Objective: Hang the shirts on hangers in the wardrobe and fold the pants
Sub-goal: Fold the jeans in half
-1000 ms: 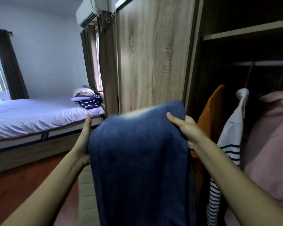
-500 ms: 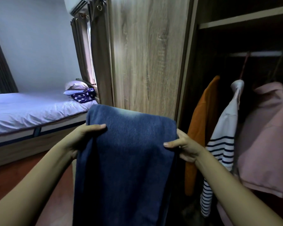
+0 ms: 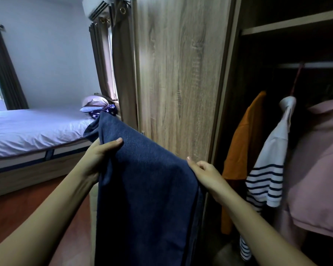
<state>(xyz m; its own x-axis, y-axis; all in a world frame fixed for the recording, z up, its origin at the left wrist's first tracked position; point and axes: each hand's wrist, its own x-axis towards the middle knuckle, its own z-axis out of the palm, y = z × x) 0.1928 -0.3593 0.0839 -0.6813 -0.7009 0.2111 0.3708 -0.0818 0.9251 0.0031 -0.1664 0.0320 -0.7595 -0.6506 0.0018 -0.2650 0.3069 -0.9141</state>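
Note:
I hold blue jeans [image 3: 144, 192] up in front of me, the folded top slanting down to the right and the rest hanging below the frame. My left hand [image 3: 99, 156] grips the upper left edge, thumb over the front. At the right edge my right hand [image 3: 205, 172] pinches the cloth. In the open wardrobe [image 3: 181, 73] on the right, three shirts hang from the rail [image 3: 311, 65]: an orange shirt [image 3: 242, 143], a white shirt with navy stripes [image 3: 269, 166] and a pink shirt [image 3: 319, 169].
A bed [image 3: 31, 129] with a white sheet stands at the left, with a pillow [image 3: 94, 103] and a star-print cloth [image 3: 104, 112] at its far end. The wooden wardrobe door stands straight ahead. Red-brown floor [image 3: 17, 208] lies below left. Curtains [image 3: 119, 64] hang beside the wardrobe.
The jeans' top edge has tilted: my left hand rose and shifted left, my right hand dropped lower. The view has swung slightly right toward the wardrobe.

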